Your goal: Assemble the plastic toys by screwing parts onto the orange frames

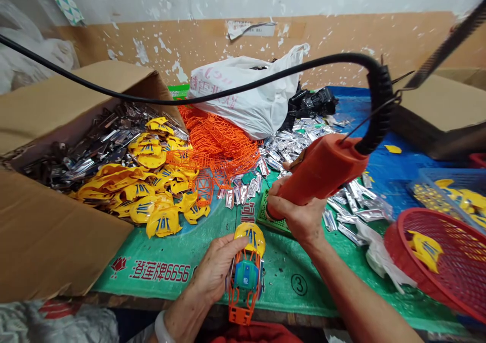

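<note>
Near the table's front edge, my left hand grips a toy car body. It has an orange lattice frame, a green-blue middle piece and a yellow shell at its far end, where my thumb rests. Wrapped around a red-orange electric screwdriver is my right hand. The tool hangs from a coiled spring with a black cable leading left. Its tip points down over a small green perforated tray; what the tip touches is hidden by my hand.
At left, a cardboard box spills dark and shiny parts, with yellow shells beside it. Orange frames, silver pieces and a white plastic bag lie behind. A red basket and blue crate stand right.
</note>
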Demonstrator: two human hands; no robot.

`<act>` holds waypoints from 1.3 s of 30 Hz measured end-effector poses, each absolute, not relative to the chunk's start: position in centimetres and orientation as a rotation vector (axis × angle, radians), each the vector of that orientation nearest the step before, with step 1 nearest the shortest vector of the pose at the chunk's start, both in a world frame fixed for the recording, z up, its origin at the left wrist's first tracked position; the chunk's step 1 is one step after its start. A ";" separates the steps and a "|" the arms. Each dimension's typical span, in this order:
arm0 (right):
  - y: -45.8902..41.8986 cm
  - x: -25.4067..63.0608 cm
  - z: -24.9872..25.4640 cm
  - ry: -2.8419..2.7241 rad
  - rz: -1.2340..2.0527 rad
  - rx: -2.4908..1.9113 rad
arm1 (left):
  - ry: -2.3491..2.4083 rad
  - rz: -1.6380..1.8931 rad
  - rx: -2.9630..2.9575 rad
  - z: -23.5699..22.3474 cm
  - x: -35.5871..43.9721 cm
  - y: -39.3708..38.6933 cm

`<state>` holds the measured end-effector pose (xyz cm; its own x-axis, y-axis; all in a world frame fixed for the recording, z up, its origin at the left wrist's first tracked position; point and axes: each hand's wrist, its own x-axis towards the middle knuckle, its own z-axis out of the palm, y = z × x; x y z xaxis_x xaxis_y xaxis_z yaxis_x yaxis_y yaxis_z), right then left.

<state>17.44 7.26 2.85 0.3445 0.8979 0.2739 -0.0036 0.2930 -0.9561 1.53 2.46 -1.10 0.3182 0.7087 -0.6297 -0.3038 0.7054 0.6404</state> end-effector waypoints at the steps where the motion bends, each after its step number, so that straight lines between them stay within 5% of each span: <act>1: 7.2 17.4 2.8 -1.055 0.771 -1.101 | 1.055 0.692 0.448 -1.2 1.5 2.5; 24: 3.2 16.9 6.7 -0.940 1.261 -0.638 | 0.877 0.658 0.503 -0.6 1.2 1.8; 39: 3.0 16.7 5.4 -1.050 1.234 -0.681 | 0.913 0.727 0.453 -0.9 1.7 1.6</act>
